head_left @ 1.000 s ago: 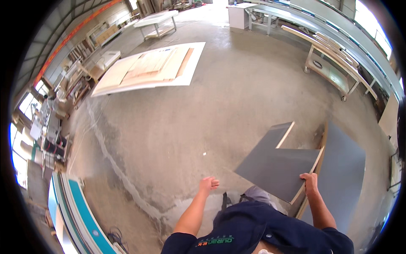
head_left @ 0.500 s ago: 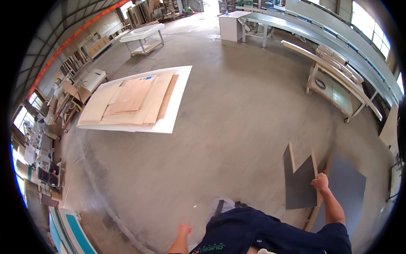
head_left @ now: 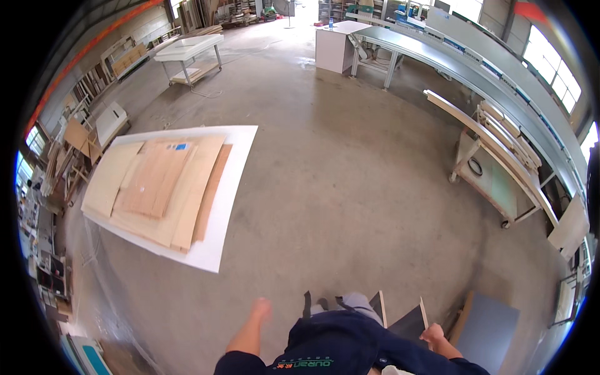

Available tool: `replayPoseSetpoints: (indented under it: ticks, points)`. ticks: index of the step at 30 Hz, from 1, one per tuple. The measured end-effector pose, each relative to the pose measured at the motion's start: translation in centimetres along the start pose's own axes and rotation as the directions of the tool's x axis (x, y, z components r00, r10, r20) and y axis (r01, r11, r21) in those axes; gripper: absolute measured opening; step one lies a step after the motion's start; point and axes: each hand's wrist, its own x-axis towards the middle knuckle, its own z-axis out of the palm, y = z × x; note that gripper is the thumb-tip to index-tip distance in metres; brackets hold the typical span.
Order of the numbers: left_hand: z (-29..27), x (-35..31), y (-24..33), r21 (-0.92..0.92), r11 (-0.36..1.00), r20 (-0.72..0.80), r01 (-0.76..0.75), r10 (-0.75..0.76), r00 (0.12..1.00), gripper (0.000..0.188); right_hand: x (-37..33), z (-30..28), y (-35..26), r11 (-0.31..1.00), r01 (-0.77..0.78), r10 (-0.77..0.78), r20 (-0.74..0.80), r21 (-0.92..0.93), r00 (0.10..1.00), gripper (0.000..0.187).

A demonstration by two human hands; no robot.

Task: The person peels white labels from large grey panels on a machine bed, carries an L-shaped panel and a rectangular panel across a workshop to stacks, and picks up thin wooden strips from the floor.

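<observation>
My right hand (head_left: 432, 334) is closed around the edge of a dark grey notched board (head_left: 409, 325) with pale wooden edges. The board hangs upright at my right side, its lower part hidden behind my clothes and arm. Out in front to the left, my left hand (head_left: 261, 307) is raised over the floor with nothing visible in it. Motion smears its fingers. To the right of the notched board stands a larger grey panel (head_left: 490, 331) with a brown edge, apart from my hand.
A large white sheet (head_left: 234, 187) carrying several plywood pieces (head_left: 156, 178) spreads out at the left. On the right is a wheeled cart (head_left: 484, 178) loaded with long boards. A long machine table (head_left: 412, 47) runs behind it. A white wheeled table (head_left: 190, 50) stands at the far left.
I have moved forward, and the plywood stack is nearer. The notched board has come away from beside the larger grey panel, closer to my body. My left hand has swung forward.
</observation>
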Motion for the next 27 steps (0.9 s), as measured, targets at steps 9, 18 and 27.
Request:
replayPoseSetpoints:
  ticks: [9, 18, 27]
  points:
    - [-8.8, 14.8, 33.2, 0.055, 0.946, -0.113, -0.321, 0.325, 0.939, 0.017, 12.8, -8.7, -15.1, 0.971, -0.086, 0.094, -0.027, 0.222, 0.995, 0.043]
    - [-5.8, 24.8, 37.0, 0.603, 0.659, 0.228, -0.449, 0.398, 0.889, 0.018, 33.1, -25.1, -29.6, 0.999, -0.016, 0.008, 0.142, 0.050, 0.990, 0.043]
    - [-12.3, 42.8, 51.9, 0.025, 0.991, 0.053, 0.134, -0.135, 0.989, 0.020, 39.7, -48.8, -54.6, 0.997, 0.067, -0.067, -0.020, 0.026, 0.998, 0.027]
